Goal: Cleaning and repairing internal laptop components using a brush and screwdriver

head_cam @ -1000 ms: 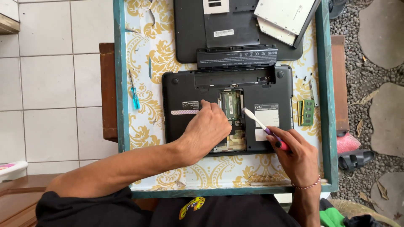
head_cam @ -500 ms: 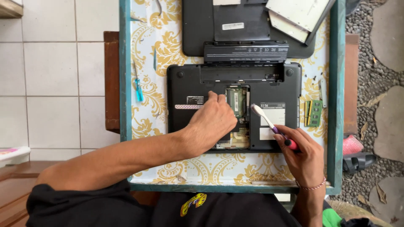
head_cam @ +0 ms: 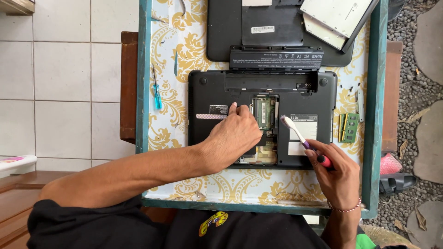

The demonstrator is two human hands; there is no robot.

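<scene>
I am looking straight down at a small table (head_cam: 166,184) covered in a gold-patterned cloth, with teal edging. Nearest me, my right hand (head_cam: 339,177) is closing around the red and purple handle of a toothbrush (head_cam: 300,136), its white bristled head angling up and left, hovering just beside the opened bay of an upturned black laptop (head_cam: 263,117). My left hand (head_cam: 237,133) is resting on the laptop's underside, loosely curled and holding nothing, with its fingertips touching the left edge of that bay, where a green memory module (head_cam: 262,113) is sitting exposed.

In my judgement, brushing well here is calling for light, short strokes with the bristles only, keeping the hard handle off the board, while the left hand is steadying the case.

Just right of the laptop, spare green memory sticks (head_cam: 349,127) are lying on the cloth. To the left, a blue-handled screwdriver (head_cam: 157,90) is lying well apart. Beyond the laptop, touching its far edge, a long black battery (head_cam: 276,57) is lying, and farther still a second black laptop (head_cam: 272,27) with a grey optical drive (head_cam: 334,16) resting across it.
</scene>
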